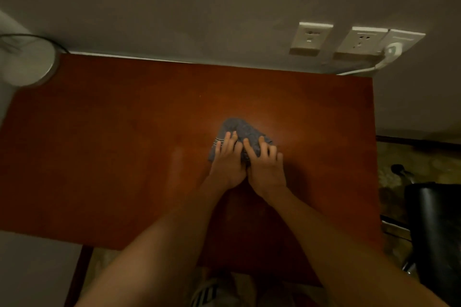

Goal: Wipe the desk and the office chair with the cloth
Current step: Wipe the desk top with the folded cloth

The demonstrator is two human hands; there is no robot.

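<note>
Cloth (243,129), grey, bunched. Head view: lies near the middle of the tabletop (112,144), under both hands. Left hand (228,164) and right hand (267,169) side by side, fingers (226,141) extended, pressing down, not clenched. We judge it soft, light, limp; best pinned under flat palms. Office chair (436,232) stands right of the tabletop.

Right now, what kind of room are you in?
Probably an office or study: a reddish wooden desk against a wall with power sockets, and a black office chair beside it.
</note>
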